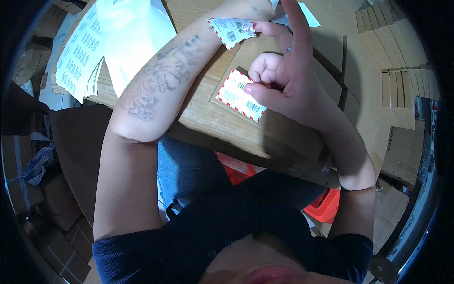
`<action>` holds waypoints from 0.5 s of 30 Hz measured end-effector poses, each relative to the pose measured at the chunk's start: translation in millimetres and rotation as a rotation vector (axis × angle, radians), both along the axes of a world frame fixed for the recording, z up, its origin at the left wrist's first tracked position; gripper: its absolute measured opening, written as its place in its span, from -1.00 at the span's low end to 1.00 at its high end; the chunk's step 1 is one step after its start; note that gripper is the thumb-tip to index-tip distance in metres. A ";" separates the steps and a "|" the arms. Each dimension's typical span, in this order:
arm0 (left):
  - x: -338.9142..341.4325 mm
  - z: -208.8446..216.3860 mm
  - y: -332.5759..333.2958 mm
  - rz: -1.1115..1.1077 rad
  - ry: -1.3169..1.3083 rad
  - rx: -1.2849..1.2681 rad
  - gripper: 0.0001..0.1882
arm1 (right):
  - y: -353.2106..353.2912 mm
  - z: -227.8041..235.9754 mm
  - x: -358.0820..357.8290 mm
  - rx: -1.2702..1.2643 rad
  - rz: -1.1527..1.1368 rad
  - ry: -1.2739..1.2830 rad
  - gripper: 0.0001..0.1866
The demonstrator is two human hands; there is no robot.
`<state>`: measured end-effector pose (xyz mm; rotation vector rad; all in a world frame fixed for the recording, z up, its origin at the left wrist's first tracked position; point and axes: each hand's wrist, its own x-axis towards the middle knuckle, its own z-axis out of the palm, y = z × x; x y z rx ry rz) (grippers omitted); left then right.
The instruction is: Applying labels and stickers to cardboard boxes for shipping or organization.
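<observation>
the right hand [289, 78] is half curled — one finger stretched upward, thumb over the lower red-edged label [254, 104] above the brown cardboard [243, 57], another fingertip at the upper label [231, 31]; whether it grips either, i cannot tell. the left forearm [165, 78] crosses to the top edge — its hand's state is out of view.

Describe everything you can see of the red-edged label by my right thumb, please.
The label is a flat white rectangle, paper-like in look, with a red-and-white striped border, dark print and a barcode toward its lower right corner. It appears to lie on brown cardboard, its long sides slanting down to the right. The thumb of the right hand overlaps its upper long edge, hiding part of the print.
</observation>
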<state>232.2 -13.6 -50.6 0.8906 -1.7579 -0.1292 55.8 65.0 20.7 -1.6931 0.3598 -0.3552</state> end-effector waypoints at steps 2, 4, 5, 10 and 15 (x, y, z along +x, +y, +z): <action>-1.0 -0.8 1.7 0.017 0.009 0.034 -0.82 | 0.1 -1.2 0.6 0.032 -0.003 -0.022 0.16; -3.1 -1.5 0.7 0.028 0.018 0.066 -0.82 | 0.2 -2.3 0.3 0.096 -0.015 -0.072 0.16; -3.7 -1.4 0.3 0.027 0.019 0.066 -0.82 | 0.5 -3.0 0.4 0.128 -0.019 -0.098 0.17; -5.0 1.4 -0.6 0.034 0.026 0.180 -0.79 | 2.8 -7.1 3.3 0.294 -0.035 -0.232 0.17; -9.7 5.2 5.9 -0.053 0.186 0.218 -0.78 | 4.6 -10.3 4.2 0.457 -0.055 -0.364 0.18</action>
